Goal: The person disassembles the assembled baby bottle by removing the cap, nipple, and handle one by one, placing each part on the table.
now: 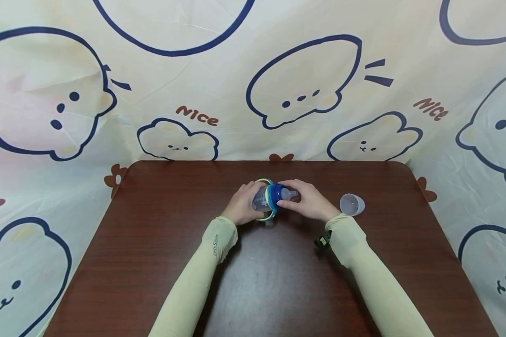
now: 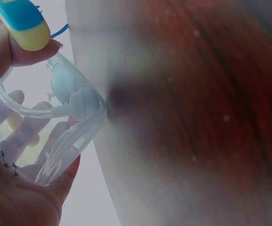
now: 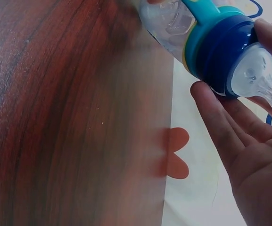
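A clear baby bottle (image 1: 260, 200) lies on its side in the air between both hands, its teat (image 3: 256, 75) pointing right. My left hand (image 1: 242, 205) grips the transparent body, with the thumb close under a yellow and turquoise handle (image 2: 25, 21). Printed marks and a pale tube show through the wall in the left wrist view. Around the dark blue collar (image 3: 223, 49), my right hand (image 1: 308, 201) has its thumb on one side and fingers on the other, pinching it. The teat sticks out between that thumb and the fingers.
On the brown wooden table (image 1: 173, 196), a translucent cup-shaped cap (image 1: 352, 204) sits just beyond the right wrist. A small black device (image 1: 322, 240) is at the right cuff. Cartoon-printed cloth (image 1: 232, 84) hangs behind and beside the table.
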{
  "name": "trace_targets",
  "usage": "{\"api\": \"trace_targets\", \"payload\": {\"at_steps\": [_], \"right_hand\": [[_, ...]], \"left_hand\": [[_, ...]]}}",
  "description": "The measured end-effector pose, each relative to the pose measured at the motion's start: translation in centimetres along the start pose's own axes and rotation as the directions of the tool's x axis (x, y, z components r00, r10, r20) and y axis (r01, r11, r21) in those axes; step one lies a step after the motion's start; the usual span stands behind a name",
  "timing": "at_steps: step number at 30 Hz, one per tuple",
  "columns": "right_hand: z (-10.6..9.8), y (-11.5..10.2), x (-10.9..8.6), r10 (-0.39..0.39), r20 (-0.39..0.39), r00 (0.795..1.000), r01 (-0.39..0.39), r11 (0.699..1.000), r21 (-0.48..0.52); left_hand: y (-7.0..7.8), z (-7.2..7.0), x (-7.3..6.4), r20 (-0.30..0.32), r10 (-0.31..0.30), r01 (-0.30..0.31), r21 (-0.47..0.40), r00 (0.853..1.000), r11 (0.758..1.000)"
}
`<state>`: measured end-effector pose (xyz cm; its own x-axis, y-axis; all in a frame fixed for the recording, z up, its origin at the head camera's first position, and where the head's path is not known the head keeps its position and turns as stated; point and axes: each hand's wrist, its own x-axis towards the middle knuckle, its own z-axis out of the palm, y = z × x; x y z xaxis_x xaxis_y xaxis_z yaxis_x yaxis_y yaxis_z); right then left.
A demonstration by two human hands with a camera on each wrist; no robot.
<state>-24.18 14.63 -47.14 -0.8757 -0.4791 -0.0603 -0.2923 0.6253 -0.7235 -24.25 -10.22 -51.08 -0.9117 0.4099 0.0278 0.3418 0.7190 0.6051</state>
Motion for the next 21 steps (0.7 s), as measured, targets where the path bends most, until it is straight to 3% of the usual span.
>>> {"api": "trace_targets", "payload": {"at_steps": [10, 21], "right_hand": [[-0.12, -0.02, -0.31, -0.005, 0.012, 1.000, 0.005, 1.000, -0.025], [-0.23, 0.13, -0.44, 0.039, 0.006, 0.999, -0.040, 0.996, 0.079]], "left_hand": [[-0.05, 0.10, 0.01, 0.001, 0.007, -0.007, 0.001, 1.000, 1.000], [-0.03, 0.10, 0.09, -0.003, -0.002, 0.002, -0.005, 1.000, 1.000]]}}
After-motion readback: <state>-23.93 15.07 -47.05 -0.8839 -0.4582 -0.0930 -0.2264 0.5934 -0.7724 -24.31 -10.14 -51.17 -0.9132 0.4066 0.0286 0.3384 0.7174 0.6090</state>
